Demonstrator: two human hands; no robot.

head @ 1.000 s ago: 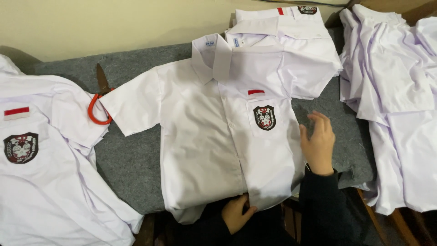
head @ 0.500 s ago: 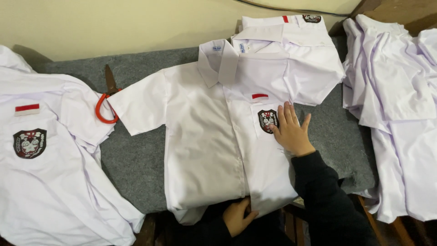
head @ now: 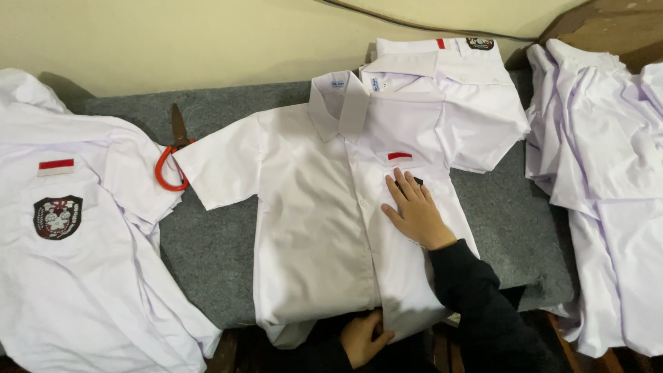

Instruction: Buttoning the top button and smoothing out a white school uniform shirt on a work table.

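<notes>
Your right hand (head: 416, 213) lies flat, fingers spread, on the white short-sleeved cotton shirt's (head: 324, 228) chest pocket — your left hand (head: 360, 337) pinches its bottom hem.

Hands: two are showing — the right hand (head: 416, 213) is lying flat at the centre, the left hand (head: 360, 337) is gripping at 6 o'clock.
White shirts lying singly: three — the spread shirt (head: 324, 228) is sitting at the centre, the folded shirt (head: 449, 76) at 1 o'clock, the badge shirt (head: 69, 276) at 8 o'clock.
Shirt heaps: one pile of white shirts (head: 608, 173) is lying at 3 o'clock; its number cannot be told.
Scissors: one pair, the red-handled scissors (head: 173, 162), is resting at 10 o'clock.
Grey cloths: one grey felt cloth (head: 207, 249) is covering the table.
Cables: one dark cable (head: 414, 26) is running at 12 o'clock.
</notes>
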